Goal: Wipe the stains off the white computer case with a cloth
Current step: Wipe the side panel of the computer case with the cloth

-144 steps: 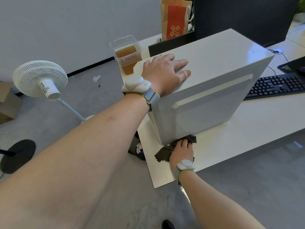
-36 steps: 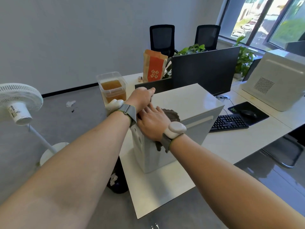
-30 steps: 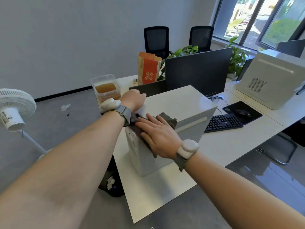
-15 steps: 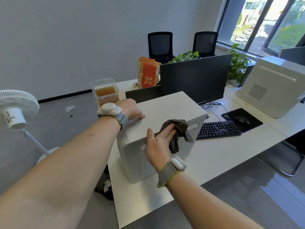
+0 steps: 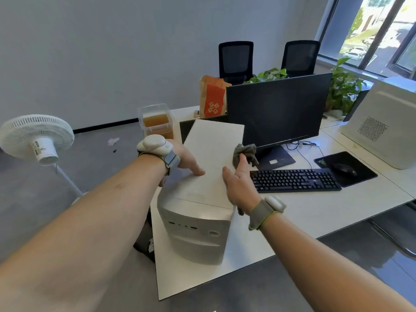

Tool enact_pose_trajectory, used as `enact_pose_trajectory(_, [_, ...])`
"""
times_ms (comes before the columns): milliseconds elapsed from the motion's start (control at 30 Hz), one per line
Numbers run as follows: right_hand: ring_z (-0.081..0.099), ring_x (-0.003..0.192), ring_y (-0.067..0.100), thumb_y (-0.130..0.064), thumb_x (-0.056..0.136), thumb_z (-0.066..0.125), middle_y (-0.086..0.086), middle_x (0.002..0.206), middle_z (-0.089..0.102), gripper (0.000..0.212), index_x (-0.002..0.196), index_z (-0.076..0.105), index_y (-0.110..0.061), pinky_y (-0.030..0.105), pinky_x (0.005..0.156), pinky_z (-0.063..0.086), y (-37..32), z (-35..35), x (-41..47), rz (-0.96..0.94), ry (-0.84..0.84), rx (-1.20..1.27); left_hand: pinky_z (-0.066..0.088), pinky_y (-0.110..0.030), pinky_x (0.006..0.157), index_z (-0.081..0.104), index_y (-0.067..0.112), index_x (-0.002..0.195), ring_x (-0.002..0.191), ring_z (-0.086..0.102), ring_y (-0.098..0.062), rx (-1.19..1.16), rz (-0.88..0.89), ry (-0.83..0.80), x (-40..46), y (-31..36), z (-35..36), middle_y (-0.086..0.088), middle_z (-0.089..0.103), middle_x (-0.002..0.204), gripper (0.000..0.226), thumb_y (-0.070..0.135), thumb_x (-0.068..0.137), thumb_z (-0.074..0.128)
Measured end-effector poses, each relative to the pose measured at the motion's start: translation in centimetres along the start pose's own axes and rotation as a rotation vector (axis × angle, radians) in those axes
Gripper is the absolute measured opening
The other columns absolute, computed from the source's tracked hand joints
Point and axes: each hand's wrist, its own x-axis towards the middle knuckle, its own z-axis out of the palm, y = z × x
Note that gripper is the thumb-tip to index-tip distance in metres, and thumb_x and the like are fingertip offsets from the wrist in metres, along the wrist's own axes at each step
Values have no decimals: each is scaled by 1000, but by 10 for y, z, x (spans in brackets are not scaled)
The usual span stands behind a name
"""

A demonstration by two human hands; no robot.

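Observation:
The white computer case [image 5: 211, 149] stands on the white desk [image 5: 281, 221] with its front panel of ports and a round button turned toward me. My left hand [image 5: 186, 159] grips the case's top left edge, thumb lying on the top and fingers hidden down the left side. My right hand [image 5: 238, 183] sits at the top right edge, thumb on the top. It holds a bunched grey-brown cloth [image 5: 245, 152] against the right side, and the cloth sticks up past my fingers.
A black monitor [image 5: 279, 109] stands right behind the case, with a black keyboard [image 5: 295, 180] and a mouse [image 5: 344, 170] on a pad to the right. A plastic container [image 5: 157, 122] of amber liquid, a paper bag [image 5: 212, 97], a second white case [image 5: 387, 122] and a floor fan [image 5: 37, 136] surround it.
My right hand left the case top with the cloth and moved to its right edge. The case has turned, so its front panel now faces me. My left hand shifted to the left edge.

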Motion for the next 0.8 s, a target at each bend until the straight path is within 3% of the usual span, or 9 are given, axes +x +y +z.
enact_pose_trajectory(133, [26,151,19,-27,109,47,2,166,21,70,164,5,-19,27,118,25,-7,-25,26,-1,-240,-79,58,-35,53,49,-4,87,64,74,-35,-17,-83,-160,-15,2,1,-24,67,87,85,68,63,86])
enact_pose_trajectory(233, [36,146,25,-35,108,47,4,167,25,69,164,8,-27,33,119,30,-15,-31,44,-16,-314,-302,58,-35,70,46,-3,80,68,71,-32,23,-46,-141,-26,3,4,-16,62,76,76,66,76,79])
enact_pose_trajectory(300, [39,145,28,-38,107,47,6,167,26,69,164,8,-28,37,121,30,-20,-27,49,-43,-321,-410,55,-34,85,52,1,91,79,66,-29,63,10,-81,-33,-1,4,-8,55,75,69,68,83,70])
enact_pose_trajectory(400, [45,140,30,-38,106,49,7,162,37,68,163,15,-25,37,117,34,-24,-22,49,-91,-265,-505,52,-32,90,59,9,130,84,62,-27,61,59,-51,-36,-8,8,-6,51,75,78,72,84,66])
enact_pose_trajectory(467, [57,124,29,-42,103,54,7,146,54,64,158,28,-23,38,107,44,-23,-20,45,-112,-170,-536,49,-30,87,56,9,137,87,60,-27,83,98,-11,-39,-10,10,-6,50,75,83,73,84,65])
enact_pose_trajectory(533, [63,105,25,-47,99,59,2,120,65,54,144,44,-21,38,91,50,-20,-20,39,-107,-54,-556,44,-29,85,55,8,137,91,56,-26,120,146,21,-42,-11,12,-4,48,74,81,72,87,61])
enact_pose_trajectory(600, [62,95,22,-46,98,60,-4,101,63,38,125,55,-20,36,81,49,-17,-22,36,-95,19,-538,42,-28,83,55,8,136,92,55,-25,125,176,53,-47,-10,11,-4,48,73,75,68,91,60])
enact_pose_trajectory(733, [61,96,28,-35,100,59,6,100,64,26,110,62,-11,40,86,51,-15,-34,21,-6,60,-457,49,-31,84,64,9,123,103,69,-24,201,312,213,-57,6,11,-2,65,92,48,50,98,61])
enact_pose_trajectory(800, [61,100,32,-32,100,59,10,103,63,28,113,61,-7,44,90,52,-7,-45,7,77,55,-465,56,-29,71,67,10,105,79,75,-21,106,411,249,-55,25,20,-1,69,80,35,44,98,63])
